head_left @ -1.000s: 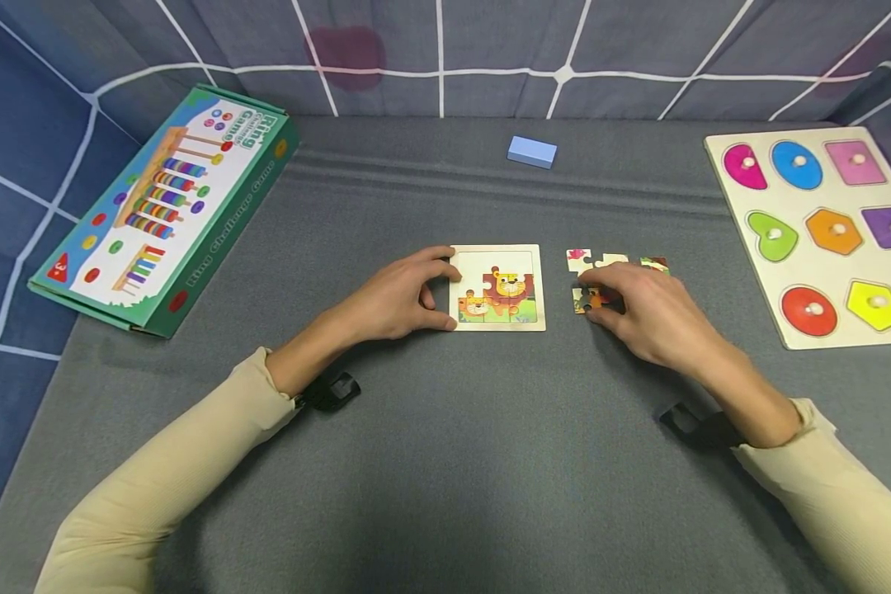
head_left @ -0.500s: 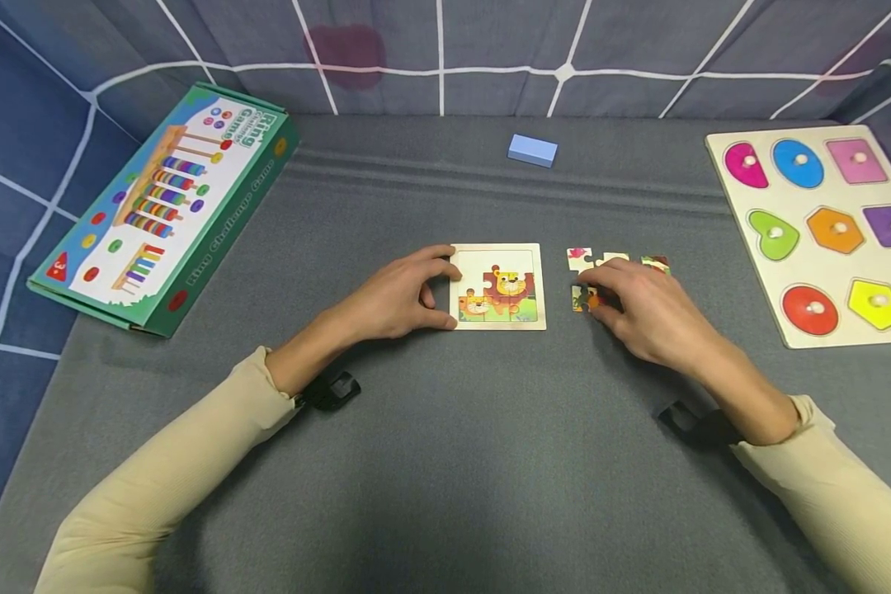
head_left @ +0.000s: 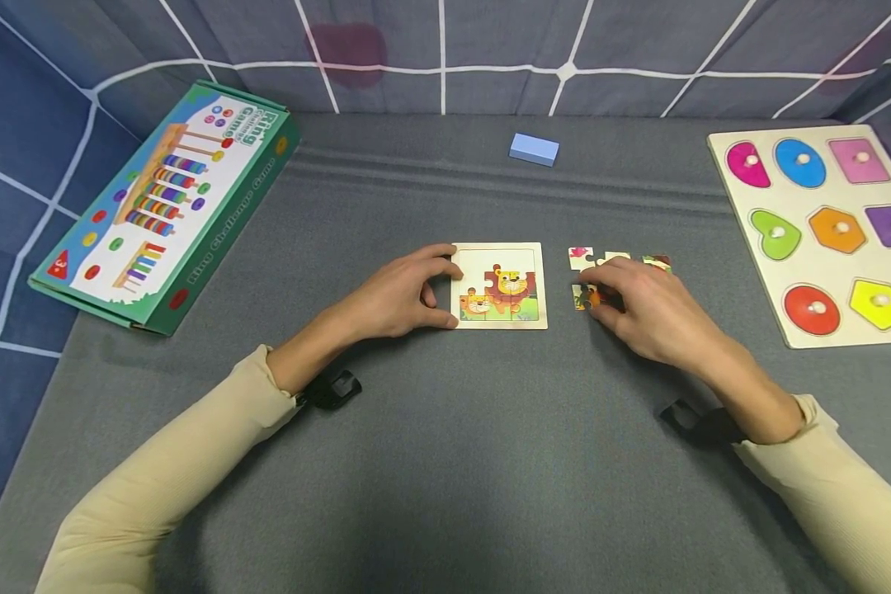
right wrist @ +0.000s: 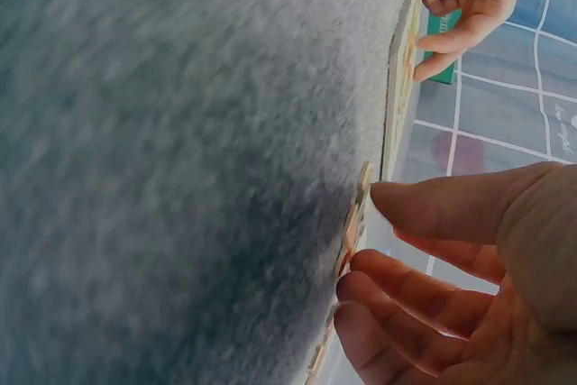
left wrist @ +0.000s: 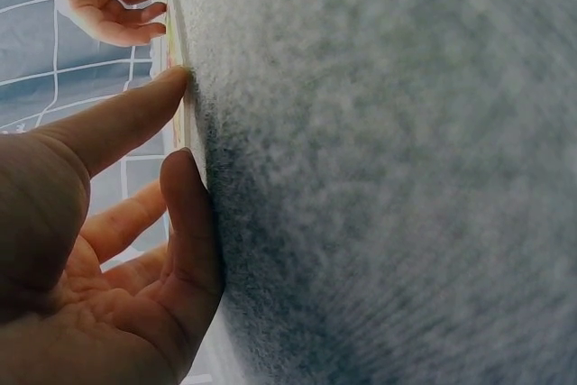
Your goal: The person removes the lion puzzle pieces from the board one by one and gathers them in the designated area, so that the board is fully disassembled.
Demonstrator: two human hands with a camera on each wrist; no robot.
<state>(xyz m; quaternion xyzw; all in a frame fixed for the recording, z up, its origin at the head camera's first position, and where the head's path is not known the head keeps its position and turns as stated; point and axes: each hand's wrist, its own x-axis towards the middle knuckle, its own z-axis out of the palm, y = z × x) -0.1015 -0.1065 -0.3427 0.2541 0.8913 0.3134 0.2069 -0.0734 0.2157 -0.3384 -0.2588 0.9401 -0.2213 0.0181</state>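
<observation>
My left hand (head_left: 395, 297) holds the left edge of a small square puzzle board (head_left: 497, 327), thumb at the lower corner and index finger near the upper one. Orange lion pieces (head_left: 510, 285) fill the board's lower and right parts; its upper left is pale and bare. To the right, my right hand (head_left: 652, 312) pinches a dark and orange puzzle piece (head_left: 581, 297) low over the cloth between thumb and fingers. In the right wrist view that piece (right wrist: 353, 228) shows edge-on by the fingertips. The hand partly covers other loose pieces.
Just beyond the right hand lie a pink-flowered piece (head_left: 581, 257), a pale piece (head_left: 616, 256) and a red-green one (head_left: 657, 261). A blue block (head_left: 534, 149) lies at the back. A green game box (head_left: 171, 206) stands left, a knobbed shape board (head_left: 794, 276) right.
</observation>
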